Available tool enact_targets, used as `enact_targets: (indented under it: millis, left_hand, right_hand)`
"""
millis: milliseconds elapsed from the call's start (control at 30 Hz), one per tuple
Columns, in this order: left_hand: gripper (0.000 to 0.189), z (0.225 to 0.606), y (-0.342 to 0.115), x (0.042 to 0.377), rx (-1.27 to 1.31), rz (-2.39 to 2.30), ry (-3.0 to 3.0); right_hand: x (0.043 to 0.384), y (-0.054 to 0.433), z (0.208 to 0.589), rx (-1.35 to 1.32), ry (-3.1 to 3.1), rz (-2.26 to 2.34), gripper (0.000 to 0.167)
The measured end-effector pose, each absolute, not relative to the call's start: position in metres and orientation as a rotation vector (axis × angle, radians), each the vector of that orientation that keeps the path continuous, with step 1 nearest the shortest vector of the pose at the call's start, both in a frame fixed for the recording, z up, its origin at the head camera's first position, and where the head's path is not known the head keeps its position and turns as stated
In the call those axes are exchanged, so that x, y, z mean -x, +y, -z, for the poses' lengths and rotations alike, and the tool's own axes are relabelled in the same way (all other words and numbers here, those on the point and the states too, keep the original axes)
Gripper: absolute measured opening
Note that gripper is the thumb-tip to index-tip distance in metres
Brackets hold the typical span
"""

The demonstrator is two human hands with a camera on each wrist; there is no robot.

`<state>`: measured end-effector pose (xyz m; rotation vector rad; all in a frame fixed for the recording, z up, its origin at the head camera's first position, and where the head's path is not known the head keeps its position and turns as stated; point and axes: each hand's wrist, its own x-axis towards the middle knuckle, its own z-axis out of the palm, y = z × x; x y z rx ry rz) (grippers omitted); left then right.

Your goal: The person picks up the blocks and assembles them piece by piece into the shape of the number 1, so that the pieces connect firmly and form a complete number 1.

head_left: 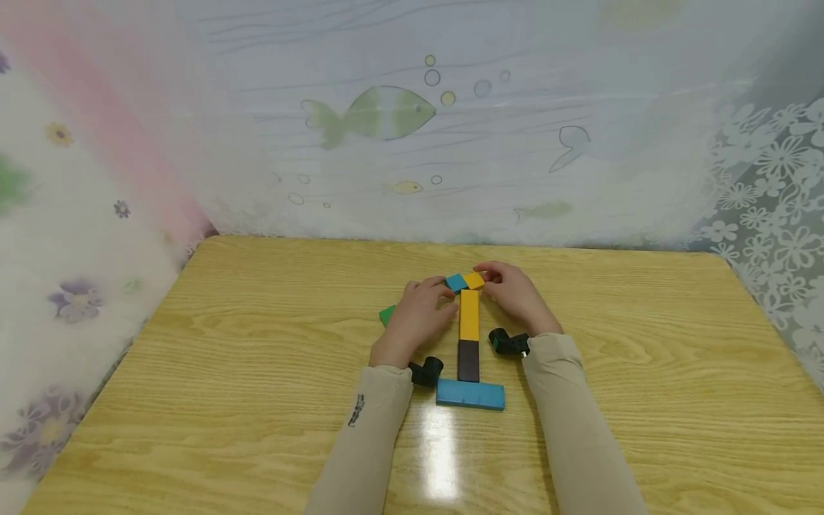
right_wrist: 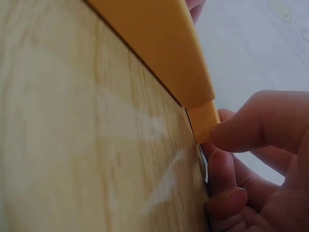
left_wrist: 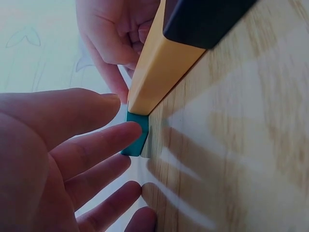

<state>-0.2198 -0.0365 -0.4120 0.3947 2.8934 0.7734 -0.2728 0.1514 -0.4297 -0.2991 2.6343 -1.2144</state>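
My right hand pinches the small yellow block at its right end, thumb and fingers round it in the right wrist view. Against that block lies a small blue block, both set at a slant across the far end of a long yellow block. With its fingers spread and loosely extended, my left hand has a fingertip right at the blue block. A dark brown block continues the column toward me, ending at a long blue block laid crosswise.
Partly hidden behind my left hand is a green block. Black wrist devices stick out from both wrists beside the column. A printed fish curtain hangs along the back edge of the wooden table.
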Motion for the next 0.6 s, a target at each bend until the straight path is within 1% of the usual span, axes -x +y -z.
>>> enact_targets:
  millis: [600]
  left_hand:
    - [0.031, 0.4092, -0.0357, 0.2189, -0.343, -0.795, 2.874]
  right_hand:
    - [0.2734, 0.1527, 0.4314, 0.305, 2.617, 1.246, 0.037]
